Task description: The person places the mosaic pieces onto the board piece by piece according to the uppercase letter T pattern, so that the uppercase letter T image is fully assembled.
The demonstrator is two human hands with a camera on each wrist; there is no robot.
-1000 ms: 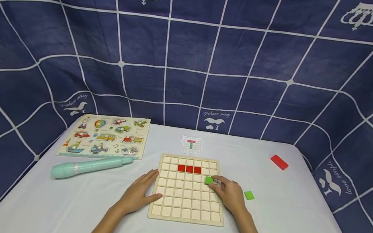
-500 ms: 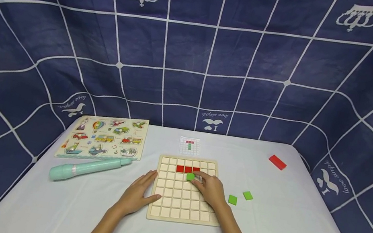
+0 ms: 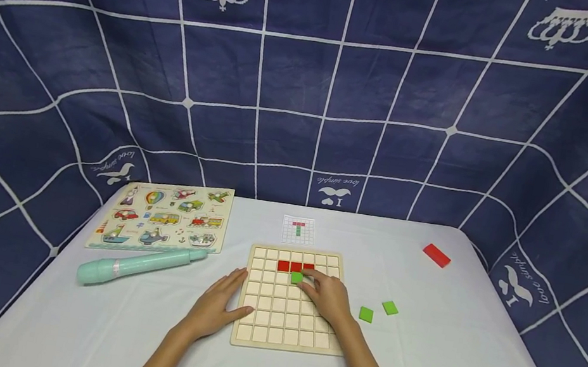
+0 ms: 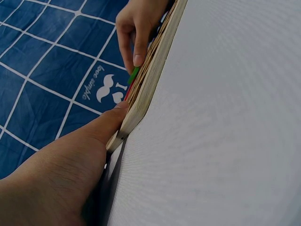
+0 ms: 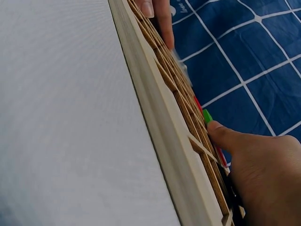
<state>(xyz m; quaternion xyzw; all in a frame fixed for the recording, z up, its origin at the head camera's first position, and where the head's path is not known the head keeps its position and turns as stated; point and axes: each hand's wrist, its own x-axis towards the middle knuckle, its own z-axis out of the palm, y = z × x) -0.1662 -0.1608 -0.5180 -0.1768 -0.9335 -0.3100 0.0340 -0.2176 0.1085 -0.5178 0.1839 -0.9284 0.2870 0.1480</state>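
In the head view, a wooden grid board (image 3: pixel 277 320) lies on the white table, with red square tiles (image 3: pixel 296 267) side by side in its second row from the back. Between thumb and fingers, my right hand (image 3: pixel 330 297) pinches a green square tile (image 3: pixel 297 278) just in front of the middle red one. The right wrist view shows that green tile (image 5: pixel 207 116) tilted at the thumb tip, over the grid. My left hand (image 3: pixel 217 305) rests along the board's left edge, fingers extended and thumb (image 4: pixel 110 121) on the rim.
Two green tiles (image 3: pixel 366 314) lie right of the board, and a red block (image 3: pixel 436 255) is farther back. A printed pattern card (image 3: pixel 298 230) sits behind the board. To the left are a vehicle puzzle (image 3: pixel 161 218) and a mint-green microphone-shaped object (image 3: pixel 142 266).
My right hand has moved left across the board, carrying the green tile to below the red row. A second green tile on the table has come into view. My left hand stays put.
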